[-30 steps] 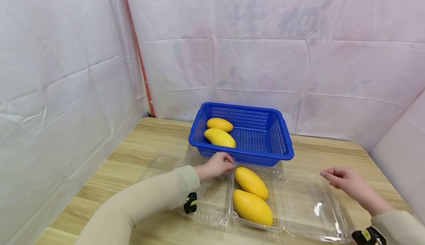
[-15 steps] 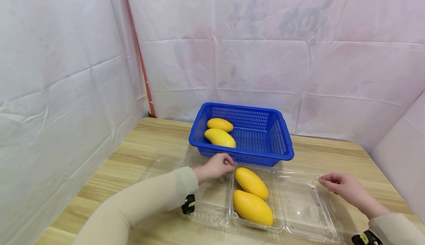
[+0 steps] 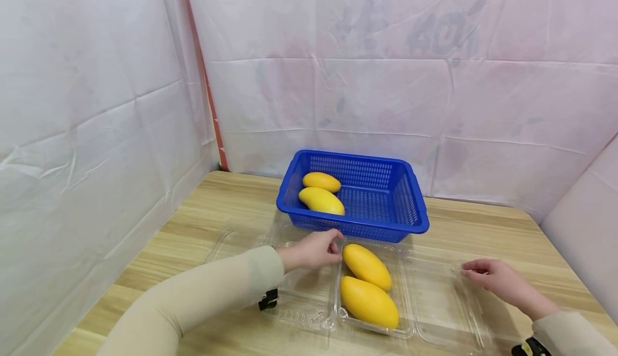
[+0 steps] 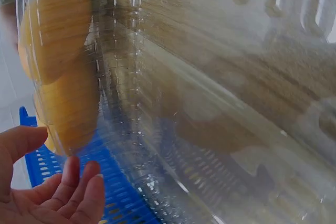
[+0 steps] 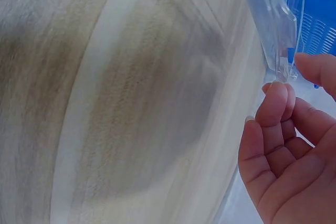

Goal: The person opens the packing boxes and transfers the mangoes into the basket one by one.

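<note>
Two yellow mangoes [image 3: 369, 302] lie in the base of a clear plastic clamshell box [image 3: 403, 332] in the head view. My right hand [image 3: 502, 285] pinches the far outer corner of the box's clear lid [image 3: 439, 313], to the right of the base. The right wrist view has the plastic corner [image 5: 282, 69] between thumb and fingertips. My left hand [image 3: 314, 251] is by the base's far left corner. In the left wrist view, its thumb and fingers [image 4: 71, 174] stand apart close to the plastic beside the mangoes, gripping nothing.
A blue perforated basket [image 3: 415, 219] with two more mangoes [image 3: 321, 200] stands behind the box. Another clear plastic clamshell [image 3: 299, 313] lies under the left forearm. White sheeting [image 3: 367, 77] hangs along the back and sides of the wooden table [image 3: 227, 195].
My right hand has come slightly nearer with the lid's corner, and the lid's outer edge has shifted left. The left hand's thumb and fingers have parted at the base's corner.
</note>
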Motion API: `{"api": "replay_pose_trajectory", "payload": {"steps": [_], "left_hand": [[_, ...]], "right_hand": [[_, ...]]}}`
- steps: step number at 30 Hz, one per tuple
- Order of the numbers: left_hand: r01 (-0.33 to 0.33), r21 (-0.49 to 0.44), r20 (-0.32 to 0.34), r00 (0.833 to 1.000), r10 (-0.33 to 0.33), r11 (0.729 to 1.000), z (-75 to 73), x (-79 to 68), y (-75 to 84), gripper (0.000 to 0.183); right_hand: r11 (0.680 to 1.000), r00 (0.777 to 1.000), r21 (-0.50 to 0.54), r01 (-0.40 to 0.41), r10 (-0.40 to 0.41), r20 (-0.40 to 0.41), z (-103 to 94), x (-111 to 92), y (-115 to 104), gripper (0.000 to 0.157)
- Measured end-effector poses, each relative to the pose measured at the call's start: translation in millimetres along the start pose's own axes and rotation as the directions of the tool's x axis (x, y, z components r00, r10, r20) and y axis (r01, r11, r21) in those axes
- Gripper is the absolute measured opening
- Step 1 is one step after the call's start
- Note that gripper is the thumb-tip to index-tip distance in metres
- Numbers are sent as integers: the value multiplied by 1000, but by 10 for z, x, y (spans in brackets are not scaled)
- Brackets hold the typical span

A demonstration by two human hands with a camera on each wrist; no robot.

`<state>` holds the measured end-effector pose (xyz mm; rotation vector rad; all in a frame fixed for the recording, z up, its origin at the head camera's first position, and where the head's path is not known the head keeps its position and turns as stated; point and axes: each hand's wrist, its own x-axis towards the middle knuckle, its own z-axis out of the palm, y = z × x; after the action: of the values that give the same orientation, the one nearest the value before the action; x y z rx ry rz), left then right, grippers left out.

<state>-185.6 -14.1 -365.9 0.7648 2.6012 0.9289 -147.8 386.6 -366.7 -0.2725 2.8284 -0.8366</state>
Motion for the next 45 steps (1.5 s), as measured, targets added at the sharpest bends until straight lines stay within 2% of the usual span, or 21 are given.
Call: {"api": "replay_pose_trajectory", "payload": {"steps": [6, 14, 18, 25, 28, 30, 33, 37, 39, 42, 45], "left_hand": [[-28, 153, 66, 998, 19, 988, -24, -61, 51, 50], [-57, 269, 192, 981, 4, 961, -79, -248, 123, 69], [-94, 369, 216, 976, 13, 925, -81, -308, 155, 77], [-126, 531, 246, 969, -11, 838, -109, -354, 204, 79], [-146, 593, 214, 977, 20, 792, -214, -374, 211, 73], [-137, 613, 172, 984, 37, 778, -308, -396, 200, 69], [-97, 604, 108, 993, 39, 791, -423, -437, 140, 67], [-52, 575, 24, 999, 47, 817, -504, -503, -5, 66], [-40, 577, -40, 996, 78, 816, -535, -527, -86, 65], [2, 596, -149, 983, 109, 803, -585, -559, -188, 64], [60, 619, -223, 970, 102, 783, -630, -581, -272, 68]], "right_hand": [[1000, 999, 12, 12, -13, 30, 31, 13, -5, 35], [999, 995, 28, -43, 40, 90, 64, 20, -4, 45], [998, 993, 62, -23, 16, 115, 89, 30, 30, 46], [991, 987, 128, 38, -57, 151, 137, 14, 82, 48], [990, 987, 136, 48, -68, 145, 159, 5, 79, 49], [987, 986, 149, 54, -76, 146, 169, 0, 71, 50], [985, 984, 164, 61, -87, 155, 182, -5, 65, 49], [983, 982, 175, 58, -88, 169, 189, -14, 66, 48], [984, 983, 170, 60, -88, 162, 193, -12, 67, 48], [985, 986, 160, 67, -90, 142, 201, -6, 60, 48], [988, 989, 134, 78, -94, 115, 200, -8, 27, 47]]}}
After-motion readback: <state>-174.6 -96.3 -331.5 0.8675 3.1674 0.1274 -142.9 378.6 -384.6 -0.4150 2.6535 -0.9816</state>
